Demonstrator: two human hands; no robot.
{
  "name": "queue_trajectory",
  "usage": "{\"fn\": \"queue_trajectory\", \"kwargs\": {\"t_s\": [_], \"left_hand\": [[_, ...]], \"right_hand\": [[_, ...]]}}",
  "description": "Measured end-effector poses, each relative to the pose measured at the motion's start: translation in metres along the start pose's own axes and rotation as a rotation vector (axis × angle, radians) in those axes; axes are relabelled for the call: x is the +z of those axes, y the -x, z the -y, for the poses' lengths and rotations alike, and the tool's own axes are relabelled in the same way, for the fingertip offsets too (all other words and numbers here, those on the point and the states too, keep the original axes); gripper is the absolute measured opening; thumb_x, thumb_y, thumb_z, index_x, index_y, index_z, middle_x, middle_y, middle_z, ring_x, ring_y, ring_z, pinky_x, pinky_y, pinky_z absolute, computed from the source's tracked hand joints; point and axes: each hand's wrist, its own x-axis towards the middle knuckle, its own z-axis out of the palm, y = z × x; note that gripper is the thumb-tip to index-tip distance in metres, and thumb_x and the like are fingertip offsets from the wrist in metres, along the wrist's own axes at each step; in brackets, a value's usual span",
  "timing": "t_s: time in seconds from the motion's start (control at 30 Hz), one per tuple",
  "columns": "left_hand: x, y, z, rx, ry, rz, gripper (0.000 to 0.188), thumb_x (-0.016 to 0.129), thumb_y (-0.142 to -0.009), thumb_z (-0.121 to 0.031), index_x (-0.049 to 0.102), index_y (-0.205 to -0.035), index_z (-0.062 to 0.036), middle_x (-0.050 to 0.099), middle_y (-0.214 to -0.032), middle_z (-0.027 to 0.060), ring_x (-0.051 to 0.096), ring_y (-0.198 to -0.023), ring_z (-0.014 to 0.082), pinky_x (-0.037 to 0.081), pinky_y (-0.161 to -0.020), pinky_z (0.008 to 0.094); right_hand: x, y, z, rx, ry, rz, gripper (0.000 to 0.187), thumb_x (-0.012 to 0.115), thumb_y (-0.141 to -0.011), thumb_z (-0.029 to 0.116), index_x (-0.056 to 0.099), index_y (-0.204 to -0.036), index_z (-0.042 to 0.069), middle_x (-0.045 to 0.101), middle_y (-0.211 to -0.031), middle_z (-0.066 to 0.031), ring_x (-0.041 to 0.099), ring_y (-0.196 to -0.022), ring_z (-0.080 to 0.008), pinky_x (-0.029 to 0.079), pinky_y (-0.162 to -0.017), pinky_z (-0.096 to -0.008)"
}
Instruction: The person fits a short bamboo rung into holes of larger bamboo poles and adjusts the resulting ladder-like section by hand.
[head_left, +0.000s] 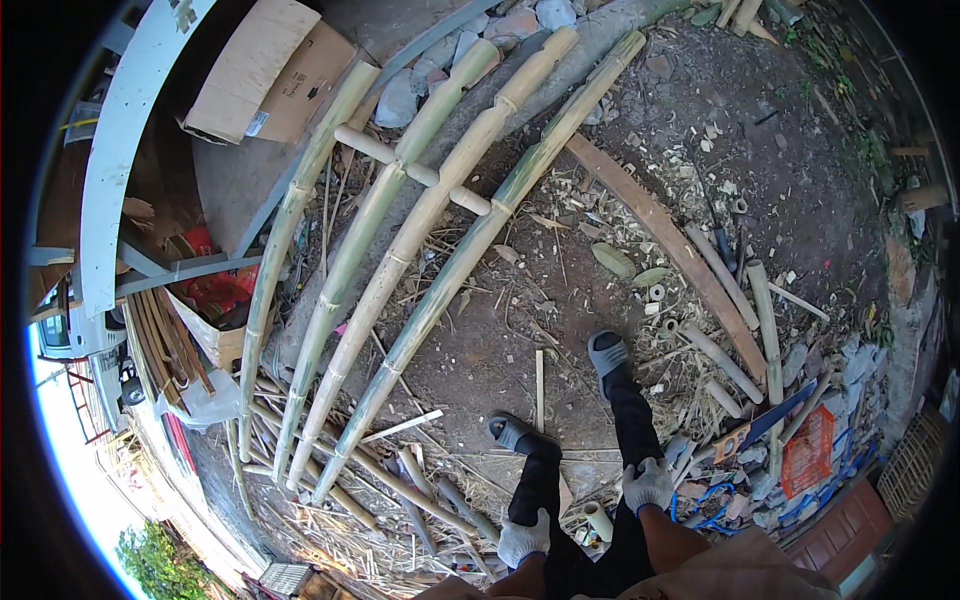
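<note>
Both my hands wear pale work gloves and rest on my dark-trousered legs. My left hand (523, 537) lies over the left thigh, its thumb apart from the fingers, with nothing in it. On the right leg near the knee rests my right hand (648, 485), fingers laid over the cloth and holding nothing visible. Ahead on the left, several long bamboo poles (395, 255) lie side by side on the ground. A short bamboo crosspiece (422, 174) runs through or between them near their far ends. Close to my right hand is a handsaw (765, 425) with a blue blade and wooden handle.
A brown plank (665, 245) and short bamboo pieces (722, 362) lie right of my sandalled feet. An orange plastic basket (807, 452) sits among rubble at the right. Cardboard (285, 75) and a metal frame stand far left. Offcuts and shavings litter the dirt.
</note>
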Motion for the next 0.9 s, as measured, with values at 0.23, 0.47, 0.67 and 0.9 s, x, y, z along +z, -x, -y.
{"fn": "queue_trajectory", "kwargs": {"t_s": [0.23,0.47,0.67,0.9], "left_hand": [[-0.004,0.006,0.0,-0.019,0.03,0.083,0.088,0.069,-0.07,-0.072,0.064,-0.114,0.0044,0.073,-0.101,0.0261,0.073,-0.096,0.0407,0.056,-0.086,0.0493],[0.02,0.008,0.014,-0.035,0.081,0.043,0.085,0.07,-0.071,-0.07,0.065,-0.112,0.0046,0.073,-0.099,0.0256,0.072,-0.096,0.041,0.056,-0.086,0.0501],[0.029,0.011,0.019,-0.05,0.075,0.079,0.088,0.07,-0.072,-0.072,0.063,-0.114,0.0059,0.073,-0.101,0.0249,0.072,-0.1,0.0404,0.055,-0.088,0.049],[0.021,0.017,0.016,-0.095,0.097,0.139,0.09,0.068,-0.071,-0.076,0.067,-0.118,0.001,0.074,-0.104,0.0232,0.072,-0.101,0.037,0.057,-0.089,0.0467]], "right_hand": [[-0.005,-0.001,0.002,-0.016,0.037,0.005,0.026,0.073,-0.082,0.035,0.064,-0.087,0.011,0.06,-0.105,-0.0145,0.065,-0.095,-0.0358,0.053,-0.082,-0.0495],[-0.012,-0.004,0.004,-0.057,0.112,0.019,0.027,0.072,-0.084,0.035,0.063,-0.089,0.011,0.058,-0.104,-0.0144,0.064,-0.095,-0.0354,0.053,-0.08,-0.0487],[-0.015,-0.004,0.005,-0.076,0.125,0.015,0.027,0.072,-0.083,0.036,0.063,-0.089,0.011,0.059,-0.104,-0.0146,0.063,-0.096,-0.0354,0.052,-0.081,-0.0496],[-0.014,-0.006,0.004,-0.089,0.172,0.017,0.027,0.071,-0.084,0.037,0.063,-0.089,0.011,0.059,-0.104,-0.0146,0.063,-0.098,-0.0358,0.052,-0.082,-0.0499]]}}
